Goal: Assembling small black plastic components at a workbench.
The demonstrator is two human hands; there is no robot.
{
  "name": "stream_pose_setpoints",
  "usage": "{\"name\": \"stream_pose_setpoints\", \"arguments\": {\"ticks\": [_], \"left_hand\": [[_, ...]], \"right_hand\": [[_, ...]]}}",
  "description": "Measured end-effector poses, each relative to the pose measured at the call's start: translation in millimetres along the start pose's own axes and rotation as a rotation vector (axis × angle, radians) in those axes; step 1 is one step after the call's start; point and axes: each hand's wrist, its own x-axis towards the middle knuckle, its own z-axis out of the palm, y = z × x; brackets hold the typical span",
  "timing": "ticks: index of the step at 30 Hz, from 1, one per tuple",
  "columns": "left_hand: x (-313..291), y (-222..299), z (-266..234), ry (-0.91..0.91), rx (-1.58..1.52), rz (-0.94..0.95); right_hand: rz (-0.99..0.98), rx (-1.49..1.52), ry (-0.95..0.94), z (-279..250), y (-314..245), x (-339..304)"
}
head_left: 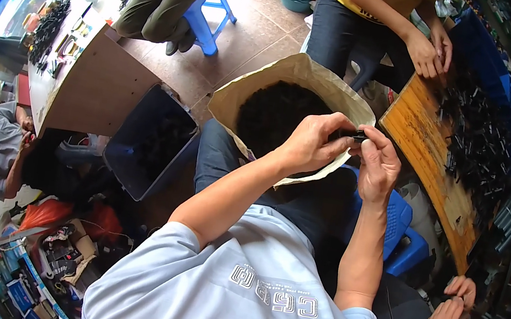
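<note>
Both of my hands meet over the right rim of a wide, open sack (227, 104) with a dark heap of small black pieces (278, 110) inside. Between my fingertips is a small black part (357, 135), mostly covered by the fingers, so its exact kind does not show. My left hand (315, 143) is closed around one end of it. My right hand (377, 167) pinches the other end with thumb and forefinger.
A wooden board (421, 143) bearing a pile of black parts (477, 138) stands on the right, where a co-worker's hands (430, 53) rest. A dark bin (117, 166) sits left of my legs. Other people sit around; blue stools (206, 22) stand nearby.
</note>
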Motion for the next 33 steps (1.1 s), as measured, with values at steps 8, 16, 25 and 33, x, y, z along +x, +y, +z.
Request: {"name": "stream_pose_setpoints", "arguments": {"ticks": [8, 16, 25, 33], "left_hand": [[-0.8, -2.1, 24.7, 0.182, 0.137, 0.204], [-9.4, -0.9, 27.4, 0.109, -0.191, 0.011], [2.7, -2.0, -1.6, -0.198, -0.1, -0.212], [13.1, -1.9, 4.4, -0.279, 0.255, -0.215]], "right_hand": [[0.091, -0.083, -0.032, -8.1, -2.8, -3.1], [0.108, 0.105, -0.038, -6.2, -2.4, -5.6], [0.285, -0.303, -0.205, -14.5, -19.3, 3.7], [0.333, -0.308, -0.231, -19.3, -20.5, 4.9]]}}
